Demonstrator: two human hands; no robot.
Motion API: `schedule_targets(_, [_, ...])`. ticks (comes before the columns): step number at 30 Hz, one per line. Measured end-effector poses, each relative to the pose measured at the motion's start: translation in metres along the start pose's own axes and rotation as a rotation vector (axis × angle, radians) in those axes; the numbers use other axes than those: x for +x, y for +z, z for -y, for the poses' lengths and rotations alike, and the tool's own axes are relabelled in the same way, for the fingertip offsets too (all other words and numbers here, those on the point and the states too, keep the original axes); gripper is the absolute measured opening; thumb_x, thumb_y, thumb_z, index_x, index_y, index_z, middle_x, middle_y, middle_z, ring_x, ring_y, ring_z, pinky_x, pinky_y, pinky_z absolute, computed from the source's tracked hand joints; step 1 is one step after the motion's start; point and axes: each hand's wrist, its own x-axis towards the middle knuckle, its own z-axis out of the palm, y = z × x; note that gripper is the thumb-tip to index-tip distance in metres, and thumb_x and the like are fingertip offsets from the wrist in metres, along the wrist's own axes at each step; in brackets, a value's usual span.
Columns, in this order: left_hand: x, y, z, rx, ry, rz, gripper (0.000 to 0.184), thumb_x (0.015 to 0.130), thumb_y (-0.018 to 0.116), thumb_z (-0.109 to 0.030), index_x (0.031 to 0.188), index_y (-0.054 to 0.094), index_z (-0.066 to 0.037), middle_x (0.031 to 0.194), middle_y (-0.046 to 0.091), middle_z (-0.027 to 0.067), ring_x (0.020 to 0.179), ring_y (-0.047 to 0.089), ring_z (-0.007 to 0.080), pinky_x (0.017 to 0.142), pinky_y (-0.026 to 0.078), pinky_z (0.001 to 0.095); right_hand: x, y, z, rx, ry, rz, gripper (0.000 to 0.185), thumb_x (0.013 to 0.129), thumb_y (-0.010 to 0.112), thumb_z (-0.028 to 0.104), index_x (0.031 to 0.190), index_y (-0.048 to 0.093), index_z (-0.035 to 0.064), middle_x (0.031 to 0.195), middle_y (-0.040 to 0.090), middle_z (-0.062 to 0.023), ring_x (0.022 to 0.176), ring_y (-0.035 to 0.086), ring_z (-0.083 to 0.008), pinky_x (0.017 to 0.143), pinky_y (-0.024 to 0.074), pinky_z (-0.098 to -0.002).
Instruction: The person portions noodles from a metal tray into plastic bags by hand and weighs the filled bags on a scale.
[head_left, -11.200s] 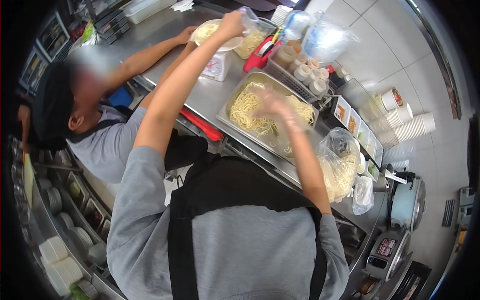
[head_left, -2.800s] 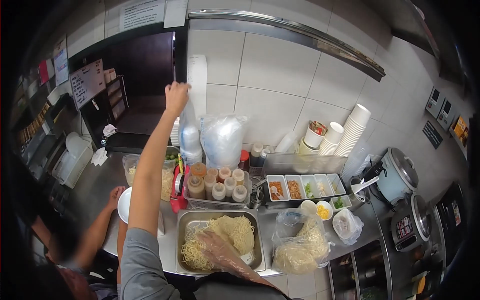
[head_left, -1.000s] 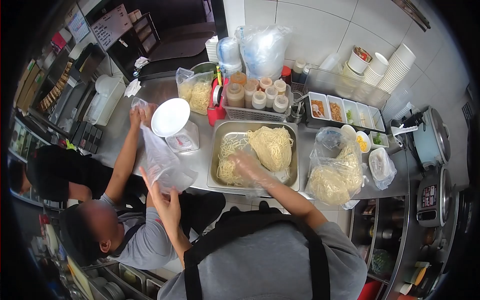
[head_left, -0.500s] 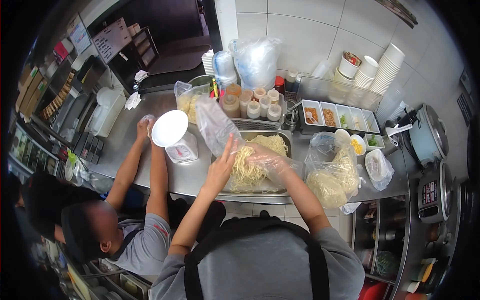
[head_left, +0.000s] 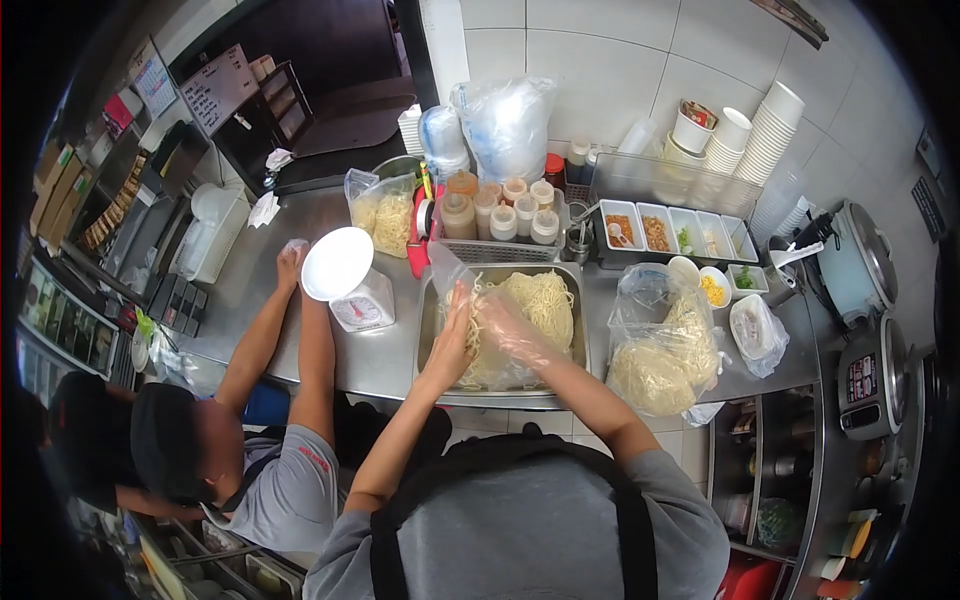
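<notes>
My bare left hand [head_left: 453, 338] holds a clear plastic bag [head_left: 450, 268] over the left side of a metal tray [head_left: 584, 345]. In a clear plastic glove, my right hand [head_left: 508, 325] is closed around some noodles at the bag, close against my left hand. Its fingertips are partly hidden by the plastic and the strands. A heap of pale yellow noodles [head_left: 545, 305] lies in the tray's right half.
Left of the tray stands a scale [head_left: 362, 305] with a white plate [head_left: 337, 264]; a co-worker's hands [head_left: 291, 262] are beside it. Sauce bottles [head_left: 500, 215] and topping containers [head_left: 680, 235] line the back. Bagged noodles [head_left: 660, 360] sit at right.
The bag has tilted and come down closer to the tray. My hands have drawn together, with noodles lifted from the tray's left side. A red-handled item now shows behind the bag.
</notes>
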Motion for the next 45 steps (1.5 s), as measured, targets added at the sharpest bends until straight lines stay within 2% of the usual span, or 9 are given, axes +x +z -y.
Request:
schedule_targets(3, [0.002,0.007,0.011,0.046,0.014,-0.096,0.095,0.062,0.062,0.013,0.143,0.013,0.002,0.149,0.015,0.0222,0.136,0.023,0.0338,0.106,0.032,0.0335,0.026,-0.028,0.023,0.222,0.14,-0.079,0.029,0.072,0.059,0.014,0.096,0.062,-0.0022,0.092,0.06,-0.0228,0.089,0.058,-0.0389,0.079,0.0458,-0.044])
schedule_targets(6, [0.006,0.0,0.038,-0.184,-0.094,-0.089,0.092,0.063,0.064,0.013,0.142,0.018,0.002,0.141,0.032,0.0166,0.127,0.039,0.0248,0.1,0.039,0.0316,0.066,-0.023,-0.014,0.297,0.217,0.647,0.042,0.074,0.063,0.025,0.111,0.058,0.0061,0.103,0.059,-0.0215,0.099,0.056,-0.038,0.089,0.0424,-0.0436])
schedule_targets(10, [0.021,-0.039,0.008,-0.901,-0.393,0.068,0.092,0.058,0.071,0.006,0.138,0.026,0.003,0.126,0.047,0.0143,0.114,0.048,0.0223,0.098,0.041,0.0311,0.061,-0.073,0.002,0.478,0.225,0.341,0.044,0.073,0.066,0.024,0.112,0.059,0.0042,0.103,0.059,-0.0209,0.098,0.056,-0.0367,0.087,0.0427,-0.0407])
schedule_targets(14, [0.03,-0.013,0.04,-0.501,-0.173,-0.009,0.087,0.061,0.068,0.01,0.138,0.028,0.004,0.124,0.049,0.012,0.108,0.053,0.0192,0.087,0.049,0.0302,0.032,-0.023,0.004,0.399,0.085,-0.182,0.037,0.075,0.062,0.015,0.109,0.059,0.0014,0.101,0.058,-0.0206,0.1,0.053,-0.0381,0.087,0.0421,-0.0401])
schedule_targets(18, [0.033,-0.035,0.019,-0.575,-0.235,0.069,0.083,0.066,0.065,0.013,0.138,0.026,0.003,0.117,0.054,0.011,0.096,0.06,0.0161,0.078,0.054,0.0277,0.07,-0.077,0.011,0.159,0.129,0.445,0.034,0.071,0.062,0.011,0.102,0.062,-0.002,0.093,0.064,-0.0212,0.085,0.061,-0.0365,0.076,0.0467,-0.0435])
schedule_targets(22, [0.042,-0.06,0.013,-0.869,-0.443,0.145,0.077,0.069,0.064,0.011,0.137,0.028,0.003,0.116,0.055,0.0136,0.089,0.063,0.0161,0.075,0.055,0.027,0.05,-0.113,0.026,0.603,0.356,0.036,0.053,0.064,0.077,0.019,0.112,0.062,0.0008,0.103,0.065,-0.0172,0.093,0.064,-0.0293,0.083,0.048,-0.0357])
schedule_targets(28, [0.054,-0.07,0.0,-0.942,-0.42,0.155,0.077,0.072,0.063,0.009,0.138,0.024,0.005,0.115,0.055,0.0137,0.085,0.064,0.0157,0.074,0.056,0.0275,0.023,-0.045,0.005,0.244,0.026,-0.184,0.112,0.059,0.082,0.022,0.146,0.012,0.0091,0.117,0.058,-0.0217,0.101,0.061,-0.0305,0.087,0.0466,-0.0355])
schedule_targets(36, [0.05,-0.086,0.005,-0.69,-0.297,0.08,0.08,0.07,0.059,0.006,0.139,0.019,0.01,0.141,0.032,0.0177,0.082,0.063,0.0156,0.069,0.054,0.0268,0.056,-0.075,0.003,0.796,0.515,0.159,0.081,0.07,0.063,-0.004,0.141,0.027,0.0089,0.095,0.064,-0.0106,0.087,0.062,-0.0176,0.074,0.048,-0.0275])
schedule_targets(45, [0.055,-0.094,-0.017,-0.916,-0.314,0.049,0.068,0.075,0.054,0.006,0.138,0.027,0.008,0.132,0.043,0.0126,0.089,0.06,0.0136,0.072,0.057,0.0334,0.104,-0.132,0.043,0.867,0.211,0.029,0.033,0.082,0.066,0.01,0.112,0.058,0.0044,0.105,0.062,-0.008,0.099,0.06,-0.0163,0.081,0.0491,-0.0301])
